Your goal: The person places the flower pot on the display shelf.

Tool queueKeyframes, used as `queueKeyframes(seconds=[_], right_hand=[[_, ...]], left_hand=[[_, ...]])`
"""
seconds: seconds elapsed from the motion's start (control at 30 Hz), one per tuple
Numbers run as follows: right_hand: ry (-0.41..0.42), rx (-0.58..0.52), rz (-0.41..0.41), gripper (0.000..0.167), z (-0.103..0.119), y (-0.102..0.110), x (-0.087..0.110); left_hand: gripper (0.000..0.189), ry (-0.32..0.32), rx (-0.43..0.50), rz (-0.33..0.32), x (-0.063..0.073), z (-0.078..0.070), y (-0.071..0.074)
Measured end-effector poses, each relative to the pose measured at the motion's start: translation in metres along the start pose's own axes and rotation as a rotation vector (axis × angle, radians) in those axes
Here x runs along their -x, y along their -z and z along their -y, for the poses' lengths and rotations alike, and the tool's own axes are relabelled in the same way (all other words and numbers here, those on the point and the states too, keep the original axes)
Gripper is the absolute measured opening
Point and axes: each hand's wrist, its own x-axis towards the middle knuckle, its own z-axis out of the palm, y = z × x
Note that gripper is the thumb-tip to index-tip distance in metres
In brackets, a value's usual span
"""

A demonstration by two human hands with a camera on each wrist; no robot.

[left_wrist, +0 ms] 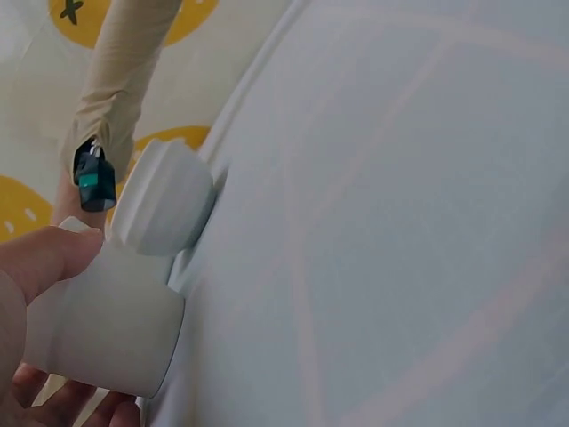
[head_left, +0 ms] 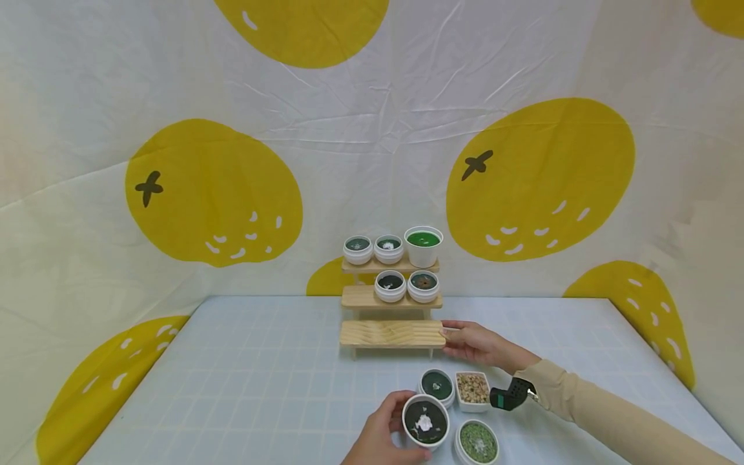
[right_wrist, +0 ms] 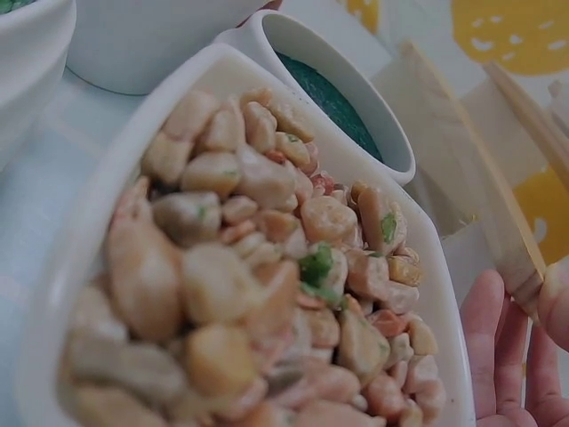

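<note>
In the head view my left hand (head_left: 383, 433) grips a white cup (head_left: 426, 421) with dark contents and a white dab in the middle. Its plain white side (left_wrist: 107, 320) shows in the left wrist view, thumb at the rim and fingers beneath. My right hand (head_left: 479, 344) pinches the right end of the lowest board of a wooden three-step stand (head_left: 392, 334), thumb over the top. That board is bare. Close behind the held cup is a white bowl of dark green (head_left: 436, 385). Beside it sits a square white dish of chopped, nut-like pieces (head_left: 473, 389), large in the right wrist view.
A white bowl with a speckled green filling (head_left: 477, 442) stands at the front right. The stand's middle step carries two small bowls (head_left: 390, 286); its top step holds two more and a taller cup of bright green (head_left: 423, 248). A patterned cloth (head_left: 378, 161) hangs behind the table.
</note>
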Motion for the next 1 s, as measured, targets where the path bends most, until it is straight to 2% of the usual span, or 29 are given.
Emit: queueKeyframes(seconds=[0.43,1.0], right_hand=[[0.0,0.007,0.009,0.064,0.0028,-0.0003,0.0023],[-0.01,-0.008,0.007,0.063,0.001,0.0016,0.0]], left_hand=[[0.067,0.064,-0.025,-0.014,-0.0024,-0.0035,-0.0021],[0.068,0.041,0.002,-0.02,0.0007,-0.0025,-0.0015]])
